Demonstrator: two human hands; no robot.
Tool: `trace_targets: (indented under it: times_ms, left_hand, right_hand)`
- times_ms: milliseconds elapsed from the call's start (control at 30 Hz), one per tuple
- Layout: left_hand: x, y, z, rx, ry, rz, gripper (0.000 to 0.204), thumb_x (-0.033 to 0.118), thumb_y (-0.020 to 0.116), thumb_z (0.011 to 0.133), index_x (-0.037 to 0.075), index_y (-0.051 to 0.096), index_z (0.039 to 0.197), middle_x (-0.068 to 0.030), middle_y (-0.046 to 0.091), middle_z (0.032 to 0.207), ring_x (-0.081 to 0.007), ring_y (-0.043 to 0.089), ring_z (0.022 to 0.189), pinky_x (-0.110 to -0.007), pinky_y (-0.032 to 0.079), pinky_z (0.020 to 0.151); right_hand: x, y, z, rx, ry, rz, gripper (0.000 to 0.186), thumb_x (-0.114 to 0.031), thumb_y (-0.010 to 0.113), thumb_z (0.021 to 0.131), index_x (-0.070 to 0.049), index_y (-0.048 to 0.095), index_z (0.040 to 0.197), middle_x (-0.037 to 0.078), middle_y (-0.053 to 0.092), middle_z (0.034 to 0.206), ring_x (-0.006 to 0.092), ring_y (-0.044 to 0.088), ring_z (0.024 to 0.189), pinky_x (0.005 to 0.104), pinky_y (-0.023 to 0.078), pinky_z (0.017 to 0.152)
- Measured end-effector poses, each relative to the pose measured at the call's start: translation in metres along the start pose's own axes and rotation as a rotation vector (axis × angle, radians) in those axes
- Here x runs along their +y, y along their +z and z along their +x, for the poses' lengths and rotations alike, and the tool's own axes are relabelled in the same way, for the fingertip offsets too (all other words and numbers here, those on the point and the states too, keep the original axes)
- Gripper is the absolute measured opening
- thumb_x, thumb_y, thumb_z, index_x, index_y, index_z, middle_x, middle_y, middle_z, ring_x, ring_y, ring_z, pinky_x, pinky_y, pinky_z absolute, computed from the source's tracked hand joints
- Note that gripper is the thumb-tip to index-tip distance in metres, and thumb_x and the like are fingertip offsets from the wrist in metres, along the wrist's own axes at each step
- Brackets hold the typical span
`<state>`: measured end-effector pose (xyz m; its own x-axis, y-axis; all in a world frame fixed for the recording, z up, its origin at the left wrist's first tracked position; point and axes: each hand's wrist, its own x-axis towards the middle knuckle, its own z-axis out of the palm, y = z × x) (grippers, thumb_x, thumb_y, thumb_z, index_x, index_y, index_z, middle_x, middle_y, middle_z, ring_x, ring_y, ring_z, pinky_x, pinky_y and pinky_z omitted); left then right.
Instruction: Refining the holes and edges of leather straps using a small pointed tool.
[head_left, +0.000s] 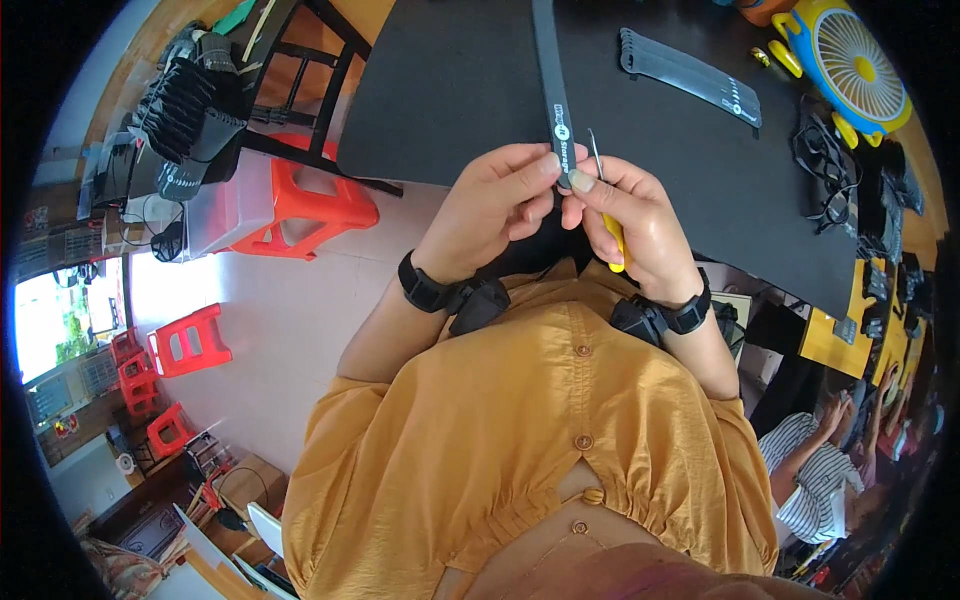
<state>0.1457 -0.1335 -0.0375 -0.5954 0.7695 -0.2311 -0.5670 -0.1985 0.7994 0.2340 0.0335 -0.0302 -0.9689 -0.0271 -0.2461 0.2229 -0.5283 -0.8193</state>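
A long black strap (550, 80) with white printing runs from the far edge of the view down to my hands, its near end between my fingers. My left hand (492, 205) is closed on this end, the thumb lying along the strap. From the other side, the thumb and fingers of my right hand (640, 215) meet the same end. Also in my right hand is a slim tool with a yellow handle (614, 243) and a thin metal tip that points up beside the strap. The tool's middle is hidden by my fingers, so its exact kind is unclear.
A dark table (440, 90) spreads before me. On it lie a stack of black straps (690, 75), a blue-and-yellow fan (850, 65) and tangled black straps (828, 170). Leftward are more black straps (185, 115), a clear bin (235, 205) and a red stool (300, 205). People (820, 470) sit at right.
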Motion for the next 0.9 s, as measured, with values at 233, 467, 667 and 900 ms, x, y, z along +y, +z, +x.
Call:
trace_targets:
  times_ms: [233, 467, 667, 900]
  left_hand:
    - [-0.006, 0.0, 0.003, -0.057, 0.017, -0.167, 0.027, 0.021, 0.055, 0.101, 0.0, 0.061, 0.118, -0.002, 0.059, 0.09, -0.0047, 0.046, 0.066, -0.017, 0.033, 0.051]
    - [-0.007, -0.012, 0.008, -0.091, -0.017, -0.345, 0.03, 0.023, 0.053, 0.102, -0.001, 0.059, 0.119, -0.0073, 0.064, 0.105, -0.0052, 0.048, 0.067, -0.016, 0.039, 0.051]
    - [-0.008, -0.01, 0.008, -0.103, -0.035, -0.387, 0.031, 0.025, 0.052, 0.103, -0.001, 0.06, 0.119, -0.0067, 0.065, 0.103, -0.0032, 0.046, 0.066, -0.015, 0.037, 0.048]
    - [-0.007, -0.009, 0.006, -0.089, -0.052, -0.395, 0.031, 0.025, 0.052, 0.103, -0.001, 0.06, 0.118, -0.0063, 0.065, 0.102, -0.0033, 0.044, 0.064, -0.015, 0.037, 0.047]
  right_hand:
    - [0.001, -0.003, -0.006, -0.021, -0.034, -0.082, 0.023, -0.025, 0.054, 0.101, -0.003, 0.061, 0.103, 0.005, 0.065, 0.078, 0.0043, 0.045, 0.046, 0.0178, 0.034, 0.041]
    - [0.001, 0.007, -0.018, 0.163, -0.357, -0.869, 0.011, -0.012, 0.054, 0.099, -0.004, 0.061, 0.102, 0.01, 0.066, 0.08, 0.0224, 0.066, 0.071, 0.0329, 0.052, 0.066]
    - [0.003, 0.007, -0.018, 0.157, -0.456, -0.98, 0.011, -0.011, 0.053, 0.098, -0.005, 0.061, 0.103, 0.011, 0.067, 0.078, 0.0254, 0.068, 0.071, 0.0332, 0.052, 0.064]
    - [0.002, 0.007, -0.018, 0.146, -0.425, -0.987, 0.011, -0.012, 0.053, 0.098, -0.005, 0.061, 0.103, 0.011, 0.067, 0.076, 0.0253, 0.068, 0.069, 0.0337, 0.052, 0.062]
